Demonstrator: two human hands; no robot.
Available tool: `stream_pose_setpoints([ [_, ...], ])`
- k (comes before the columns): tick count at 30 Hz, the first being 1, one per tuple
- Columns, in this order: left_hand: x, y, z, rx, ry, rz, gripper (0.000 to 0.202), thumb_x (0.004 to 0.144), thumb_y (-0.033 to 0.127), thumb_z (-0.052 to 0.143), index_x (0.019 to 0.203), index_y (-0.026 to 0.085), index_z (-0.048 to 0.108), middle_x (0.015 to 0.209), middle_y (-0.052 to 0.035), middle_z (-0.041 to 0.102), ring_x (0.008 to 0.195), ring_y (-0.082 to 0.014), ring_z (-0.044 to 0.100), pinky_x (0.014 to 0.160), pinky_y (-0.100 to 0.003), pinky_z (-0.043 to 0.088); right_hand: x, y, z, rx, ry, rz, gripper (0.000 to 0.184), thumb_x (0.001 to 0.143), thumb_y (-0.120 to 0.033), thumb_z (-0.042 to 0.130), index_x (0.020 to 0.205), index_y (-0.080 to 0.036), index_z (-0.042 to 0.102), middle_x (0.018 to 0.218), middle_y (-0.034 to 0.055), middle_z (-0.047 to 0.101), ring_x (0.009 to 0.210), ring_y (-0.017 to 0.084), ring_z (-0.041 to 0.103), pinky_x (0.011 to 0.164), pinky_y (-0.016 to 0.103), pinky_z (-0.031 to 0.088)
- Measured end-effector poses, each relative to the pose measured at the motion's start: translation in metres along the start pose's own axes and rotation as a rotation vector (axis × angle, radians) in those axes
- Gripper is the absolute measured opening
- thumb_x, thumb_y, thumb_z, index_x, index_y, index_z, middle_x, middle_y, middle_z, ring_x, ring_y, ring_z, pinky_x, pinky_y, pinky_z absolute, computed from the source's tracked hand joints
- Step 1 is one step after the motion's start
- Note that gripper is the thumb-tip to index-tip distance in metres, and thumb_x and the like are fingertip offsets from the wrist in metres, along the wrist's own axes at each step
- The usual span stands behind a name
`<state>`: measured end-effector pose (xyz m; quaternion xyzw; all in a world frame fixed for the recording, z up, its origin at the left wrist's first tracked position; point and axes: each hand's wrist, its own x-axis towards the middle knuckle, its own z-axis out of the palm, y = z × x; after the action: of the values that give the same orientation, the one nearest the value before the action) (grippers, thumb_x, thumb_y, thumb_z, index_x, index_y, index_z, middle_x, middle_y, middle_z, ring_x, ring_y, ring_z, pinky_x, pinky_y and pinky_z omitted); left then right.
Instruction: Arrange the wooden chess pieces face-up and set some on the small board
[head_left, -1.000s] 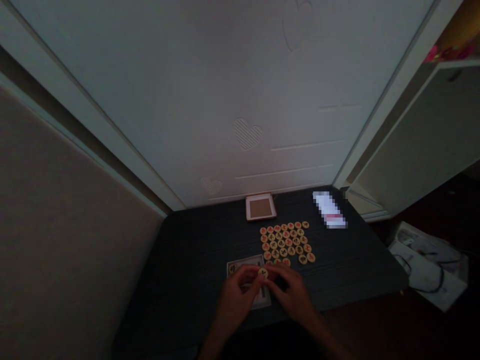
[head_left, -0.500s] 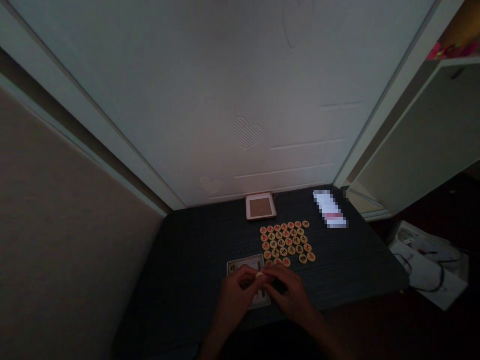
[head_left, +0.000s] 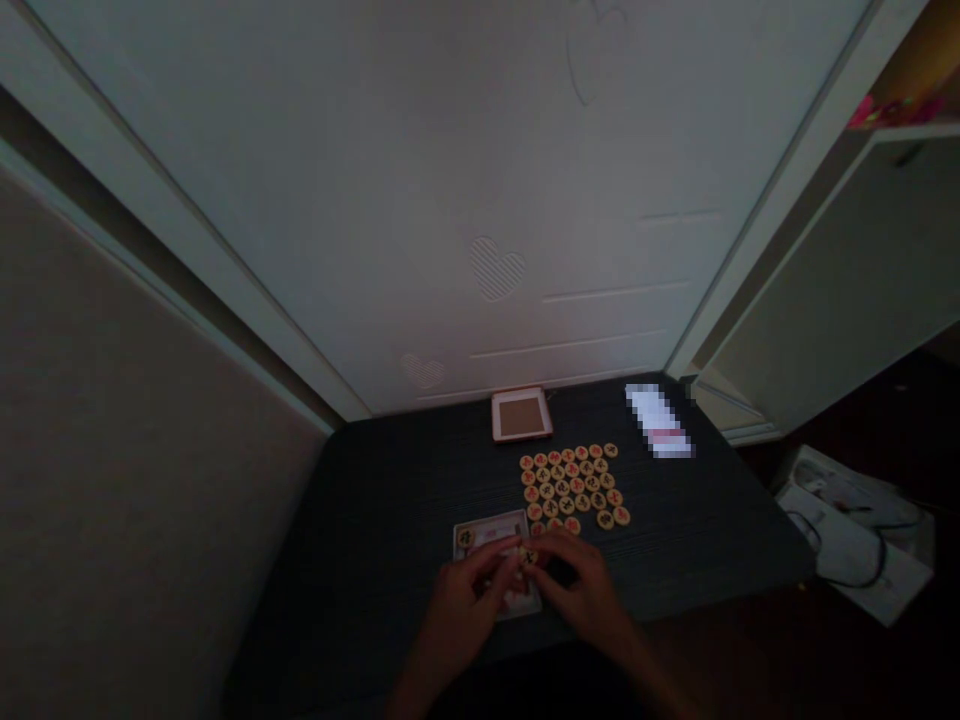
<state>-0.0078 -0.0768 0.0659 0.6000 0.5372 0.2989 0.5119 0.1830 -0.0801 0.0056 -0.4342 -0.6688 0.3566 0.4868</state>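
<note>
Over a shallow light box tray (head_left: 465, 524), a round xiangqi piece (head_left: 529, 556) with a dark character sits between my fingertips. My left hand (head_left: 474, 588) pinches at its left edge with the fingers closed. From the right, my right hand (head_left: 574, 578) closes thumb and fingers on the same piece. Another xiangqi piece with a black character (head_left: 466, 538) lies in the tray's far left corner. Several more pieces (head_left: 576, 484), red and black lettered, lie in rows just beyond my right hand. My hands hide much of the tray.
The dark table (head_left: 390, 500) meets a white panel (head_left: 375, 300) with embossed hearts. A box lid (head_left: 521, 416) lies near its back edge. A pixelated white item (head_left: 658, 420) rests at the back right. Below right stands a white box with cables (head_left: 855, 560).
The piece between my hands has turned from nearly edge-on to show its dark lettered face. My hands stay over the tray; the view has shifted very slightly.
</note>
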Motion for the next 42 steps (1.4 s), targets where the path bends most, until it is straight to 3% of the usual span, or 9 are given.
stream_pose_setpoints([
  [2,-0.003,-0.006,-0.009,0.018,0.055,-0.016,0.041,0.091,0.046,0.062,0.121,0.021,0.075,0.092,-0.0069,0.083,0.074,-0.0234,0.078,0.066,-0.031,0.062,-0.001,0.002,0.001,0.034,0.022,0.032,0.015,0.092,-0.028,0.071,0.106,-0.027,0.076,0.097,0.0037,0.076,0.087,0.02,0.072,0.087,0.034,0.056],
  [5,-0.008,-0.02,-0.026,0.093,0.245,-0.027,0.041,0.09,0.051,0.061,0.112,0.02,0.076,0.084,-0.0059,0.081,0.07,-0.023,0.076,0.061,-0.03,0.061,-0.003,0.007,0.003,0.068,0.065,0.1,0.012,0.091,-0.03,0.071,0.101,-0.025,0.076,0.099,0.005,0.077,0.087,0.02,0.071,0.081,0.031,0.057],
  [8,-0.01,-0.038,-0.041,0.263,0.34,0.013,0.039,0.092,0.052,0.059,0.11,0.021,0.075,0.081,-0.0033,0.079,0.07,-0.0215,0.074,0.063,-0.029,0.06,-0.004,0.011,0.005,0.081,0.071,0.153,0.014,0.091,-0.033,0.072,0.101,-0.024,0.075,0.1,0.0057,0.077,0.088,0.02,0.071,0.081,0.031,0.057],
  [13,-0.012,-0.069,-0.049,0.528,0.329,0.162,0.036,0.095,0.045,0.059,0.122,0.024,0.069,0.082,-0.0013,0.074,0.069,-0.0192,0.07,0.069,-0.03,0.058,0.0,0.007,0.004,0.078,0.093,0.151,0.016,0.093,-0.036,0.07,0.099,-0.022,0.074,0.101,0.0071,0.076,0.093,0.021,0.071,0.085,0.033,0.057],
  [18,-0.013,-0.086,-0.044,0.597,0.352,0.221,0.036,0.097,0.04,0.056,0.128,0.024,0.065,0.084,-0.0019,0.073,0.074,-0.0205,0.068,0.075,-0.034,0.057,0.008,-0.014,0.008,0.057,0.016,0.143,0.017,0.095,-0.037,0.066,0.097,-0.022,0.074,0.101,0.0076,0.074,0.094,0.022,0.071,0.084,0.033,0.058],
  [23,-0.013,-0.085,-0.041,0.58,0.372,0.209,0.038,0.095,0.037,0.057,0.13,0.025,0.065,0.085,-0.0019,0.074,0.075,-0.0211,0.069,0.075,-0.034,0.057,0.023,-0.032,0.026,0.108,-0.155,0.207,0.013,0.096,-0.033,0.064,0.101,-0.022,0.069,0.095,0.0044,0.074,0.084,0.019,0.073,0.076,0.029,0.06],
  [27,-0.014,-0.081,-0.041,0.564,0.38,0.216,0.038,0.095,0.034,0.056,0.13,0.024,0.066,0.085,-0.0016,0.074,0.075,-0.0205,0.068,0.076,-0.034,0.056,0.037,-0.035,0.044,0.02,-0.207,0.217,0.011,0.092,-0.02,0.064,0.103,-0.022,0.068,0.097,0.0041,0.075,0.085,0.019,0.074,0.076,0.028,0.058],
  [35,-0.013,-0.086,-0.041,0.572,0.356,0.225,0.04,0.095,0.032,0.058,0.135,0.025,0.062,0.083,-0.0005,0.072,0.075,-0.0201,0.067,0.079,-0.036,0.055,0.047,-0.03,0.065,-0.12,-0.288,0.287,0.012,0.089,-0.011,0.065,0.097,-0.019,0.069,0.085,0.003,0.077,0.079,0.019,0.073,0.074,0.027,0.055],
  [42,-0.013,-0.09,-0.041,0.584,0.344,0.229,0.041,0.096,0.03,0.058,0.136,0.023,0.06,0.085,-0.0015,0.071,0.076,-0.0207,0.065,0.079,-0.036,0.054,0.051,-0.031,0.072,-0.252,-0.26,0.296,0.009,0.085,-0.01,0.068,0.084,-0.019,0.071,0.08,0.0025,0.076,0.074,0.019,0.071,0.069,0.026,0.049],
])
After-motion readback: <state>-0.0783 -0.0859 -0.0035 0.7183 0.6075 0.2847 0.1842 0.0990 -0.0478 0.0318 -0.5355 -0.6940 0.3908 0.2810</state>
